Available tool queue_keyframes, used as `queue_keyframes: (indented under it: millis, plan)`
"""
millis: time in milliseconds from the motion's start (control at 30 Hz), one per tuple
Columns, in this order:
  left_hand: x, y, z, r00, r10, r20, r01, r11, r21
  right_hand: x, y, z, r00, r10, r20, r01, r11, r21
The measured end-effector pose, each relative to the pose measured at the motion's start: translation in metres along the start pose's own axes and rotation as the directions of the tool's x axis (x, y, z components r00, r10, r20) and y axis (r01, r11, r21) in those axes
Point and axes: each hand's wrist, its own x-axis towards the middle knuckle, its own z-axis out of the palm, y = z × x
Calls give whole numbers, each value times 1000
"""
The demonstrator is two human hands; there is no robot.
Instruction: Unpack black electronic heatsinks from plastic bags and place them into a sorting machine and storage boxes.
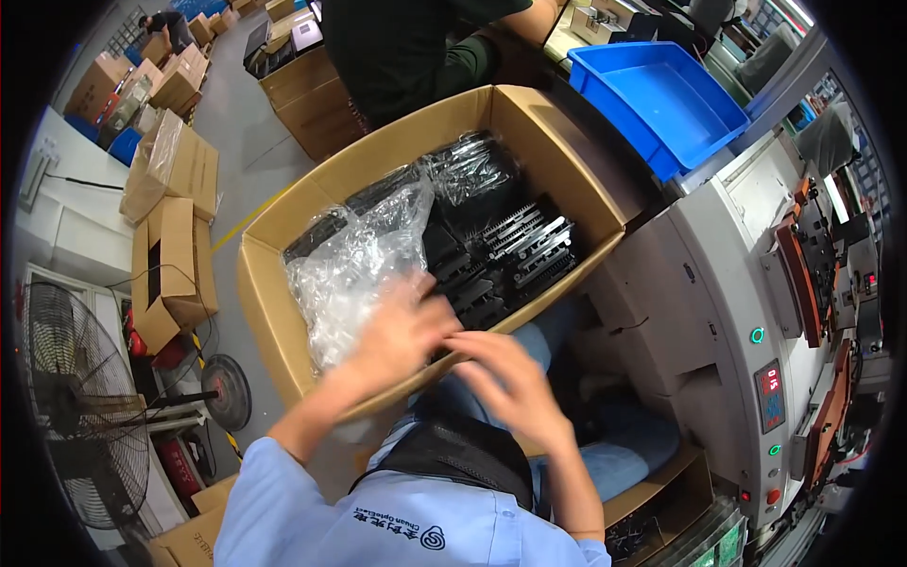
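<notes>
A cardboard box (557, 161) stands open in front of me, against my lap. Inside it are several black plastic parts (524, 250) with comb-like ridged edges, and some at the back are wrapped in clear film. A crumpled clear plastic bag (364, 255) covers the left part of the contents. My left hand (402, 326) is over the near side of the box at the bag's lower edge; motion blurs its fingers. At the near rim, my right hand (505, 378) has its fingers stretched out and apart, close to the left hand, with nothing visible in it.
A blue plastic tray (666, 104) sits beyond the box at the right. Along my right runs a white machine (709, 274) with lit buttons. A floor fan (80, 406) stands at the left. Another person (397, 57) sits just beyond the box; cartons (175, 265) line the left.
</notes>
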Motion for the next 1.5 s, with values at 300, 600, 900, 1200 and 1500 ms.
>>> queue_keyframes:
  millis: [300,600,900,1200,1500]
  plan:
    - [-78,-111,-6,615,-570,544,585,793,169,-152,109,-39,764,564,-314,-578,814,56]
    - [-93,-146,67,382,-457,803,459,848,264,-247,188,10,649,745,-157,-761,627,-167]
    - [28,-48,-12,989,-134,-58,135,991,16,-235,186,7,615,757,-220,-788,605,-117]
    - [99,-136,108,948,-313,-57,295,932,-211,-244,190,18,611,731,-303,-789,594,-157]
    - [77,-179,103,925,-378,38,377,900,-219,-245,222,29,521,823,-226,-852,489,-186]
